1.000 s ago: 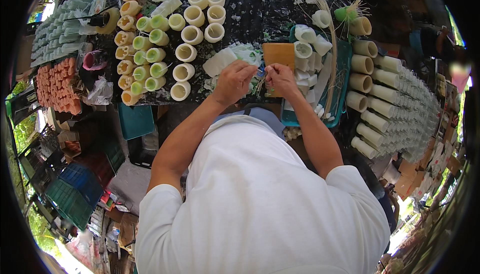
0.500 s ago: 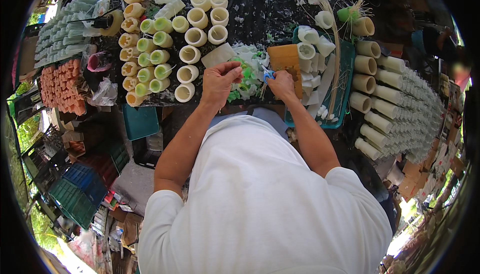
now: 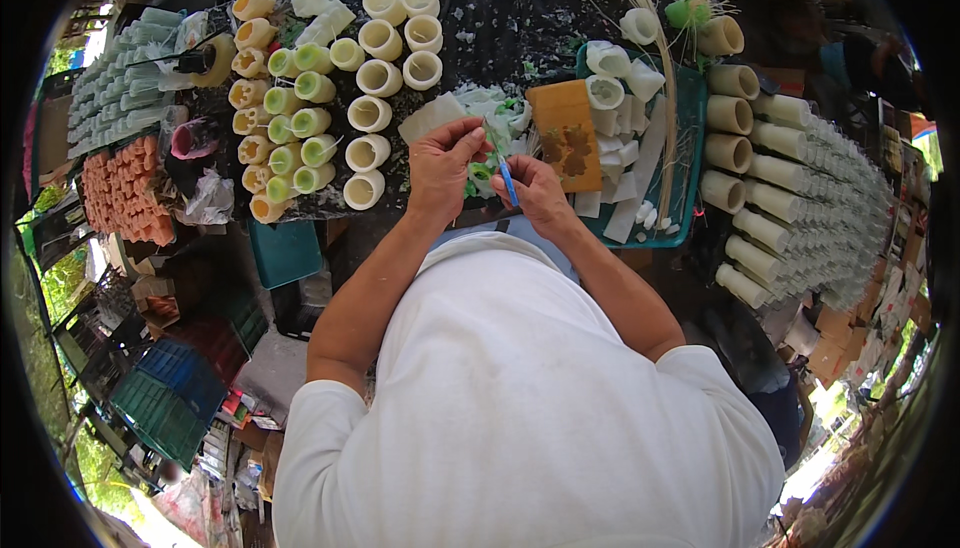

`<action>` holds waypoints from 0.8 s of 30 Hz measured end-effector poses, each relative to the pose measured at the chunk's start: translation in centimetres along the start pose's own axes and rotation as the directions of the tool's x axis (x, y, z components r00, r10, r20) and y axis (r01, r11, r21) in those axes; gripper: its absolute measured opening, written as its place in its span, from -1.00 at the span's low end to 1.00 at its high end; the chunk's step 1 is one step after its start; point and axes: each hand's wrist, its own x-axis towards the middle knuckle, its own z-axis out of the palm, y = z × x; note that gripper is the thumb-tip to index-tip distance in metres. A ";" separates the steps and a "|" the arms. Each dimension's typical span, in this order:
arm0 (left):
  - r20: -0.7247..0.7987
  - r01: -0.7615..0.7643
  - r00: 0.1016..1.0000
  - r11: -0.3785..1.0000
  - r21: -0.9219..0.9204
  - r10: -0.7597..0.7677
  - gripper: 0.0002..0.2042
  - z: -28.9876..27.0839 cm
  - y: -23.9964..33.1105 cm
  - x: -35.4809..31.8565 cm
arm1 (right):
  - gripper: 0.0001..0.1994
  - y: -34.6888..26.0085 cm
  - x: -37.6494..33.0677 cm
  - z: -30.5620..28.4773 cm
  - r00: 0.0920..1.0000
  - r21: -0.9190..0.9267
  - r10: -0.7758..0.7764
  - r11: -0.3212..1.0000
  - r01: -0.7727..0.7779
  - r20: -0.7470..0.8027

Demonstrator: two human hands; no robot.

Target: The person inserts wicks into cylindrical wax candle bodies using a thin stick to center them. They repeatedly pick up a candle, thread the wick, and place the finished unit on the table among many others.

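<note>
My left hand [image 3: 439, 166] is pinched, thumb against fingers, above a heap of white and green wax scraps [image 3: 492, 110]. Whatever is between those fingertips is too small to make out. Close beside it, my right hand [image 3: 535, 191] grips blue-handled scissors [image 3: 508, 182], their tip pointing up toward the left fingertips. Left of the hands stand rows of hollow wax cups: cream ones [image 3: 369, 115], green ones [image 3: 314, 87] and yellowish ones [image 3: 249, 94]. Thin pale strands stick out of some cups. An orange-brown board [image 3: 562, 108] with dark flower-shaped marks lies right of the heap.
A teal tray [image 3: 686, 163] at the right holds white wax pieces and dry stalks. Beyond it are tan cups [image 3: 729, 154] and stacked whitish cylinders [image 3: 765, 230]. Salmon-coloured pieces [image 3: 125, 191] and pale green stacks [image 3: 130, 68] fill the far left. Plastic crates [image 3: 165, 398] stand below left.
My right hand has moved left, close to the left hand, and the scissors have turned from over the heap to point up at the left fingertips. The view has shifted slightly.
</note>
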 end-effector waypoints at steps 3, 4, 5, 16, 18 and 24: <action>0.007 -0.028 1.000 0.999 0.026 0.028 -0.79 0.0 -0.4 -0.1 | -0.66 0.0 0.1 0.8 0.997 -0.018 -0.070 0.997 0.070 -0.033; 0.002 -0.041 0.999 0.998 0.037 0.041 -0.79 0.2 -0.4 -0.2 | -0.66 -0.2 0.0 0.9 0.994 -0.022 -0.097 0.995 0.096 -0.050; -0.004 -0.053 0.999 0.997 0.048 0.054 -0.79 0.3 -0.4 -0.3 | -0.66 0.0 -0.1 1.0 0.993 -0.011 -0.104 0.995 0.103 -0.052; -0.038 -0.112 0.991 0.955 0.274 0.127 -0.82 0.8 -0.4 -1.1 | -0.67 2.1 0.4 1.6 0.989 0.011 -0.127 0.992 0.128 -0.082; -0.031 -0.130 0.989 0.942 0.310 0.147 -0.83 0.6 -0.5 -1.2 | -0.67 2.0 0.3 1.8 0.990 0.036 -0.117 0.992 0.121 -0.079; -0.036 -0.132 0.989 0.953 0.272 0.147 -0.84 0.4 -1.1 -1.0 | -0.71 2.2 0.3 1.5 0.987 -0.070 -0.136 0.989 0.130 -0.081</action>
